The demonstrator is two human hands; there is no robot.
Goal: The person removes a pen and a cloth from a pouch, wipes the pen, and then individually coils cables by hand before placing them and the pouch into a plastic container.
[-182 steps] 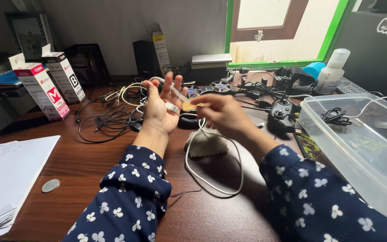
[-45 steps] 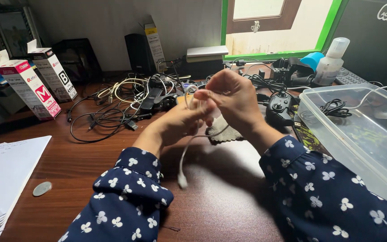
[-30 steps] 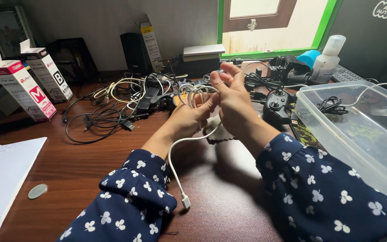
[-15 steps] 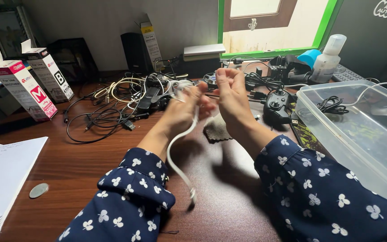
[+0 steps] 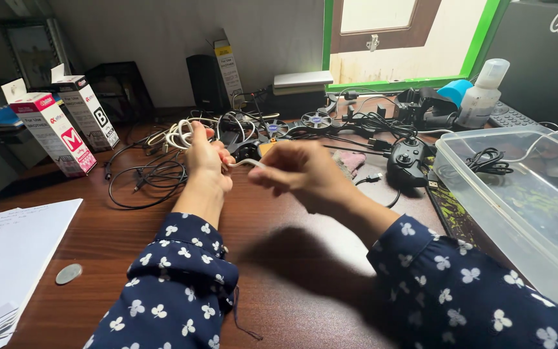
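Note:
My left hand (image 5: 206,159) is closed around a coiled white cable (image 5: 180,134), whose loops stick out above the fist. A short stretch of that cable runs from the fist to my right hand (image 5: 298,173), which pinches its end between thumb and fingers. Both hands hover over the dark wooden desk (image 5: 124,232), just in front of a tangle of black and white cables (image 5: 156,171). Both arms wear dark blue sleeves with white flowers.
A clear plastic bin (image 5: 524,207) with a black cable in it sits at the right. A black game controller (image 5: 408,161), a spray bottle (image 5: 482,94), small fans, two ink boxes (image 5: 50,132), white paper (image 5: 8,252) and a coin (image 5: 68,273) are also on the desk.
The long dangling tail of the white cable has been wound up into the coil in my left hand. Both hands have moved left and lower, and the right hand now pinches the short free end.

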